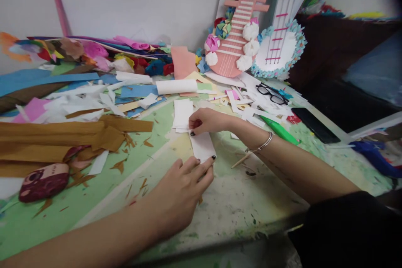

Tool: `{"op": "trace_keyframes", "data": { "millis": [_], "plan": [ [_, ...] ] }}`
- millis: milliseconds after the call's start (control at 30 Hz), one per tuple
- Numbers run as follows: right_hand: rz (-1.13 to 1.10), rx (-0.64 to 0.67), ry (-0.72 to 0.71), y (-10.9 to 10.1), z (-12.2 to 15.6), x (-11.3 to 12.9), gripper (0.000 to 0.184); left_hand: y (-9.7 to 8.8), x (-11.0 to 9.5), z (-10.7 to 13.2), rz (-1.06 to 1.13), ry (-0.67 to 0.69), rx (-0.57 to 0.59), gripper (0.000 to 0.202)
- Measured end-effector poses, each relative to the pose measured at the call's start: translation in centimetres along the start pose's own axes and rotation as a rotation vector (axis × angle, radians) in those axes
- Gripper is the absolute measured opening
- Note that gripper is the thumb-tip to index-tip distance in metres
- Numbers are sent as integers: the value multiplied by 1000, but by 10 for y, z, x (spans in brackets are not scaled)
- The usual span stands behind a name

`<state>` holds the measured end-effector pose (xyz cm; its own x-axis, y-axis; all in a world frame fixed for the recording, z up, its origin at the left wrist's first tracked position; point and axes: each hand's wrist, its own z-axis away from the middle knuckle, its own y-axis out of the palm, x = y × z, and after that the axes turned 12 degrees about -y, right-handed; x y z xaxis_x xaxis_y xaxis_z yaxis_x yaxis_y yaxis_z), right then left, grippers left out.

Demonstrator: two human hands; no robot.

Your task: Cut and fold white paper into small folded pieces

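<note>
A white paper strip (203, 145) lies flat on the table before me. My left hand (188, 182) rests at its near end, fingers outstretched and their tips on the paper. At the far end, my right hand (207, 120) is closed in a pinch on the strip, thumb and fingertips bent together. The exact grip is partly hidden by the fingers. Just beyond, a small stack of white paper pieces (182, 112) touches or nearly touches the right fingertips.
Brown crepe paper (47, 140) and a dark red printed case (44, 182) lie left. White scraps and a paper roll (176, 87) sit behind. Glasses (272, 93), a phone (315, 124), a green tool (279, 129) and a blue glue gun (377, 155) lie right. Paper instruments (230, 56) lean on the wall.
</note>
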<state>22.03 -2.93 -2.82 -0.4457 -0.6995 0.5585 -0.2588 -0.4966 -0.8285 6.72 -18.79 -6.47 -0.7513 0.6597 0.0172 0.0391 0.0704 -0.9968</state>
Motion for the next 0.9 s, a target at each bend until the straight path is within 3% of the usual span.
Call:
{"op": "trace_keyframes", "data": {
  "millis": [267, 433, 533, 633, 767, 900],
  "plan": [
    [-41, -77, -1, 4, 4, -1, 5, 6, -3, 7, -4, -23, -72, 53],
    [-227, -326, 6, 5, 19, -6, 26, 2, 10, 3, -13, -44, -355, 27],
    [-394, -398, 47, 6, 37, -8, 25, -3, 23, -2, -15, -122, -463, 14],
    [-531, -458, 135, 13, 53, -9, 18, -7, 30, -7, 1, -183, -485, 12],
    [-728, -663, 240, 27, 66, -7, 20, -7, 26, -10, 85, -196, -454, 13],
    [-1040, -822, 214, 38, 75, 8, 29, -4, 24, -14, 54, -222, -483, 14]
  ]
}}
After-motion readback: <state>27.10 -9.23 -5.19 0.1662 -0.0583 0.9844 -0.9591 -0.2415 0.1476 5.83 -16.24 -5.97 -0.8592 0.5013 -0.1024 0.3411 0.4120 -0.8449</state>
